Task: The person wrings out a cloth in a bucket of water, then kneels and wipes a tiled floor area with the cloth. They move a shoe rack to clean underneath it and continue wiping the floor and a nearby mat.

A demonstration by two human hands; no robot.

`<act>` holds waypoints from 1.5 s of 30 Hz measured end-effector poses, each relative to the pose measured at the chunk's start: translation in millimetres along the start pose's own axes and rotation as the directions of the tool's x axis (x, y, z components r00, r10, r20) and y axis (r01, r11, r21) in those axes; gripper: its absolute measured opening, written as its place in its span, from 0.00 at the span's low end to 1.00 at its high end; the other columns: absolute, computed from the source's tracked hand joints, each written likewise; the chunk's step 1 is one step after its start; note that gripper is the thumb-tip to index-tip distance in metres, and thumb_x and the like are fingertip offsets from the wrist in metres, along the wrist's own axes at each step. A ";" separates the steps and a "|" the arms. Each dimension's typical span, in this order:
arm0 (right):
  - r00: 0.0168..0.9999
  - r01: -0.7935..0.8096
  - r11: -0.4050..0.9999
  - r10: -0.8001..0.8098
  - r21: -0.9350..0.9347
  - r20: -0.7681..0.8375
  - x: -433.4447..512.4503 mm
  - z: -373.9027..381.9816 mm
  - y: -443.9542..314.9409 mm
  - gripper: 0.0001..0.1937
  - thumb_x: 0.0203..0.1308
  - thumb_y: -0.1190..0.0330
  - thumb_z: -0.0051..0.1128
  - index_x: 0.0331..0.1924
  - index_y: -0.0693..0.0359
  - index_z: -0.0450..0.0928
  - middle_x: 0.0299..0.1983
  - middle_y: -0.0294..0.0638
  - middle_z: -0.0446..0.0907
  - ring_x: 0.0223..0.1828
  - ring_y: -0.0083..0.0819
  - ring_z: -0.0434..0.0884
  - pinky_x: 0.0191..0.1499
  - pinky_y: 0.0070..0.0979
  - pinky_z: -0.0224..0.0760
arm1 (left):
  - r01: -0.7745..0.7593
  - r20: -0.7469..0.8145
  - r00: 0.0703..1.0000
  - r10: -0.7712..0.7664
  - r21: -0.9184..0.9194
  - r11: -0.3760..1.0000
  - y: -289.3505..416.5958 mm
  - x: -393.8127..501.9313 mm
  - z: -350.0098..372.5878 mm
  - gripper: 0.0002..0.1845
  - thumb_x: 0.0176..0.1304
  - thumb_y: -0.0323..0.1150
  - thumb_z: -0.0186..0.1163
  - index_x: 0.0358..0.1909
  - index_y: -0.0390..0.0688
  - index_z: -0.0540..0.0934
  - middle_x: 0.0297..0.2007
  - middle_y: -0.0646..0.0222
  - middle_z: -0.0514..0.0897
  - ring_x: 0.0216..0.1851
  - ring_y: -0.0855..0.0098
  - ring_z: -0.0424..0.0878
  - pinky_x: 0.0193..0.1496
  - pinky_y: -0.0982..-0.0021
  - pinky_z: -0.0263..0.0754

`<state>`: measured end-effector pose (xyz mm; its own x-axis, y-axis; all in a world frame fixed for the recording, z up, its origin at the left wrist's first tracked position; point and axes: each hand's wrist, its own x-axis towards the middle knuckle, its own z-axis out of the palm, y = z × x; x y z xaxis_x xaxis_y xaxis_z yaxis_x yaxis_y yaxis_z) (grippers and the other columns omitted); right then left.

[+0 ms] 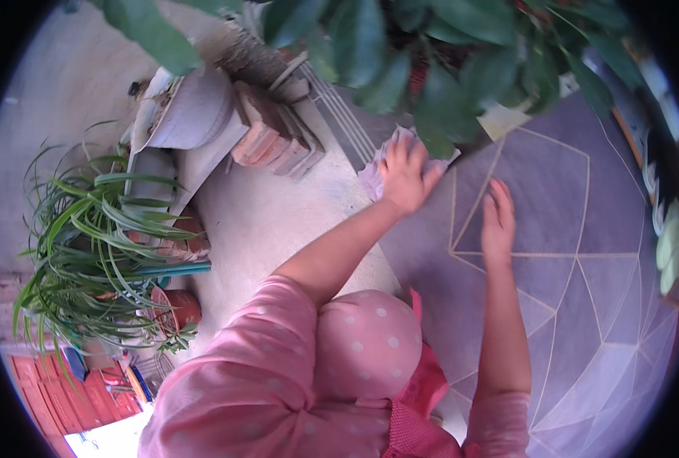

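Observation:
My left hand lies over a crumpled pale lilac cloth, fingers spread across it. The cloth is bunched at the left edge of a grey tabletop patterned with pale geometric lines. To the right, my right hand rests on or just above the same surface, fingers extended, with nothing in it. Green leaves of a large plant hang over the far side and partly cover the cloth's upper end. What lies under the cloth is hidden.
A spiky-leaved plant, a terracotta-coloured pot, a pale planter and stacked bricks stand on the concrete floor to the left. My pink dotted knee is close to the table edge. A pale yellowish piece lies beneath the leaves.

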<state>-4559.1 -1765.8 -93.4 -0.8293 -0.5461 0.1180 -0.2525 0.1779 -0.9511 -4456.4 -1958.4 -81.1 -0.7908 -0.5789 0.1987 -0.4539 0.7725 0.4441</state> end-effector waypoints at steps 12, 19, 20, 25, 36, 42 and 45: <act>0.873 0.235 0.602 0.214 -0.763 0.438 -36.8 -26.7 13.0 0.34 0.63 0.57 0.54 0.72 0.49 0.53 0.75 0.47 0.40 0.74 0.52 0.38 0.71 0.48 0.32 | 0.101 0.354 0.918 -0.177 0.223 0.969 -42.1 23.9 -13.5 0.34 0.65 0.52 0.50 0.72 0.61 0.57 0.74 0.68 0.45 0.75 0.60 0.38 0.69 0.36 0.33; 0.841 0.271 0.531 0.274 -0.803 0.466 -32.7 -24.6 20.7 0.39 0.62 0.55 0.55 0.73 0.48 0.47 0.75 0.50 0.35 0.74 0.55 0.35 0.70 0.51 0.32 | 0.333 0.070 0.937 -0.342 0.110 0.936 -70.1 42.3 -3.6 0.33 0.64 0.49 0.51 0.70 0.55 0.59 0.72 0.64 0.51 0.73 0.60 0.47 0.69 0.43 0.41; 0.836 0.287 0.520 0.274 -0.805 0.475 -32.5 -24.3 24.7 0.39 0.62 0.54 0.55 0.73 0.48 0.46 0.75 0.51 0.34 0.74 0.55 0.34 0.70 0.51 0.32 | 0.359 0.057 0.929 -0.366 0.099 0.928 -71.9 41.6 -2.3 0.33 0.64 0.49 0.52 0.70 0.55 0.59 0.72 0.64 0.51 0.73 0.60 0.47 0.69 0.43 0.41; 0.831 0.298 0.482 0.293 -0.824 0.473 -31.7 -30.1 24.6 0.41 0.62 0.49 0.53 0.73 0.51 0.45 0.74 0.53 0.33 0.73 0.58 0.34 0.69 0.54 0.32 | 0.094 0.148 0.982 -0.116 0.148 0.984 -92.8 26.6 -28.0 0.36 0.59 0.45 0.58 0.70 0.53 0.61 0.72 0.62 0.53 0.71 0.59 0.52 0.68 0.47 0.48; 0.797 0.321 0.485 0.326 -0.813 0.509 -31.8 -33.7 28.2 0.43 0.61 0.46 0.51 0.73 0.55 0.42 0.73 0.58 0.31 0.72 0.65 0.33 0.67 0.59 0.32 | 0.307 -0.167 0.946 -0.279 0.176 0.935 -170.3 125.5 -7.0 0.33 0.55 0.40 0.60 0.65 0.51 0.68 0.67 0.61 0.62 0.66 0.60 0.59 0.65 0.53 0.53; 0.764 0.302 0.476 0.397 -0.826 0.509 -30.8 -31.4 20.7 0.44 0.62 0.46 0.50 0.73 0.57 0.39 0.72 0.60 0.30 0.72 0.66 0.31 0.67 0.61 0.30 | 0.237 -0.172 0.964 -0.201 0.224 0.945 -190.7 208.4 10.6 0.29 0.56 0.38 0.56 0.63 0.54 0.71 0.66 0.65 0.64 0.66 0.61 0.60 0.65 0.54 0.52; 0.747 0.255 0.438 0.477 -0.862 0.463 -33.0 -33.2 17.6 0.44 0.63 0.46 0.48 0.73 0.58 0.37 0.72 0.62 0.28 0.72 0.66 0.31 0.67 0.62 0.28 | 0.161 -0.124 0.982 -0.139 0.187 0.969 -186.9 240.1 19.8 0.25 0.60 0.38 0.52 0.61 0.57 0.73 0.65 0.68 0.66 0.66 0.62 0.59 0.65 0.53 0.51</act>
<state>-4552.7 -1717.5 -104.6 -0.5089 -0.7025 -0.4976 -0.7517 0.6443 -0.1408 -4569.6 -2236.6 -133.7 -0.6629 -0.7085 0.2419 -0.6436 0.7044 0.2992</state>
